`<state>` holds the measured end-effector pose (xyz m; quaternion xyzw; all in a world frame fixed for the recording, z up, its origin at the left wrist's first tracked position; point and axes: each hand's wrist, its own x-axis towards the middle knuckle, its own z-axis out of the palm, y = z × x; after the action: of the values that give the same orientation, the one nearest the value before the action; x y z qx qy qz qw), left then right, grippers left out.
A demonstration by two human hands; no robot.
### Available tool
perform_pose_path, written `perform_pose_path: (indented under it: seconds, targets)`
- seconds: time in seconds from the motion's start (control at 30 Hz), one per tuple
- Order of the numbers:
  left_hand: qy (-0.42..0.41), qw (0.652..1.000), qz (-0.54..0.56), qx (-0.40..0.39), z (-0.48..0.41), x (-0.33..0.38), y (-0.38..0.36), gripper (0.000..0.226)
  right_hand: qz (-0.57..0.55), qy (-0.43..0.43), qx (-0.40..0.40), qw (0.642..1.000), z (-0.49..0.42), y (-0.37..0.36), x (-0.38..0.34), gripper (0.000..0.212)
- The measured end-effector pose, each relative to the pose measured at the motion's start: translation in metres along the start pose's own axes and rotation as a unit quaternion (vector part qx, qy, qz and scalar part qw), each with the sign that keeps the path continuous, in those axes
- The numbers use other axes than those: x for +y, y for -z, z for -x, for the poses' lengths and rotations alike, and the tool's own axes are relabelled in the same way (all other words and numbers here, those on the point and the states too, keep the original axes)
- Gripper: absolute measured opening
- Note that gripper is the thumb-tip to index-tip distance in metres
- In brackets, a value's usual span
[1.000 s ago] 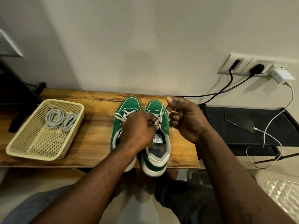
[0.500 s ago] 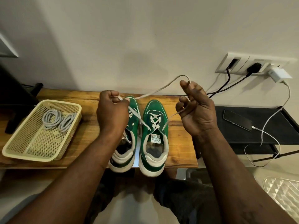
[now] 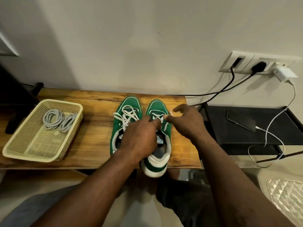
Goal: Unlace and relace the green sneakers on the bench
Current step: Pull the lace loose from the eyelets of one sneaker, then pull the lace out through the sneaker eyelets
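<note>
Both hands have dropped from their raised pull to the green sneakers [image 3: 131,102], which I find at 12 o'clock on the bench [image 3: 91,128]. My left hand [image 3: 139,136] pinches the right shoe's lace [image 3: 156,115]. My right hand [image 3: 186,123] lies loose, forefinger touching it.

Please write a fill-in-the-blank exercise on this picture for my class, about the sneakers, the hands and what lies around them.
The two sneakers on the wooden bench are ___ in colour.
The grey coils lie inside the ___.
The left hand and the right hand both reach the white ___ of one sneaker.
The phone lies on a ___ shelf.
Missing words: green; basket; laces; black.
</note>
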<state>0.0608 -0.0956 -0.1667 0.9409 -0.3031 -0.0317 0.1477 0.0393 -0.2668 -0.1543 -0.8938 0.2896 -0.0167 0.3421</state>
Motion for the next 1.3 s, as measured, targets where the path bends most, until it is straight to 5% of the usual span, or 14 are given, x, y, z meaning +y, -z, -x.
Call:
perform_pose_path:
  seconds: [0.1,0.23,0.37,0.57,0.9,1.0,1.13,1.3]
  targets:
    - [0.025,0.999,0.046,0.016,-0.002,-0.004,0.002,0.041,0.066,0.066,-0.014,0.996,0.001,-0.001,-0.006,0.055]
    - [0.043,0.995,0.081,0.023,-0.005,-0.009,0.003,0.029,0.135,0.09,-0.168,0.972,0.008,-0.005,-0.008,0.057]
    - [0.051,0.994,0.089,0.031,-0.007,-0.011,0.002,0.027,0.242,0.16,-0.095,0.952,0.015,-0.018,-0.01,0.044]
    - [0.115,0.985,0.11,0.059,-0.007,-0.014,-0.001,0.028,0.137,0.083,-0.063,0.985,0.016,-0.009,-0.017,0.017]
    - [0.134,0.974,0.177,0.039,-0.008,-0.023,0.003,0.028,0.244,0.207,-0.031,0.947,0.021,-0.034,-0.018,0.023]
    - [0.139,0.976,0.166,0.038,-0.008,-0.023,0.004,0.031,0.131,0.178,-0.076,0.972,0.01,-0.024,-0.017,0.003]
    - [0.142,0.974,0.172,0.033,-0.009,-0.024,0.004,0.03,-0.058,0.063,-0.105,0.991,-0.002,0.001,-0.005,0.019]
    - [0.155,0.963,0.218,0.022,-0.009,-0.025,0.005,0.027,0.063,0.106,-0.108,0.987,0.004,-0.013,-0.006,0.02]
